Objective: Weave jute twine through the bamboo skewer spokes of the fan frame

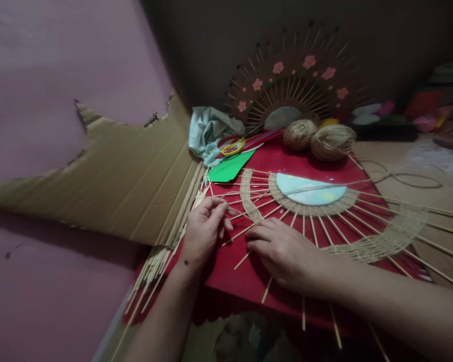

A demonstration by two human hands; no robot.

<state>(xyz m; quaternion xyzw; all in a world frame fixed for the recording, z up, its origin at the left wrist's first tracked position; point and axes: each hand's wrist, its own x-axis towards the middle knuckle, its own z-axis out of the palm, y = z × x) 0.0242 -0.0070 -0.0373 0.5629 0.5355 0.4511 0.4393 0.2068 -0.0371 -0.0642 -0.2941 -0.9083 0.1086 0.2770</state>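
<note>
A half-round woven piece lies on the red cloth, with a pale blue half-disc [309, 190] at its centre, thin sticks fanning out and an outer band of woven twine [388, 241]. My left hand [207, 221] is over the stick ends on the left, thumb and fingers pinched together around what looks like a strand, too fine to be sure. My right hand [283, 251] rests on the sticks beside the left end of the outer band, fingers curled down; their tips and anything under them are hidden.
Two twine balls [334, 142], yellow-handled scissors [233, 146], green paper [230, 168] and a pale cloth [211, 130] lie behind the piece. A flowered fan [287, 70] stands at the back. Cardboard [136, 171] and loose sticks [153, 271] are at the left.
</note>
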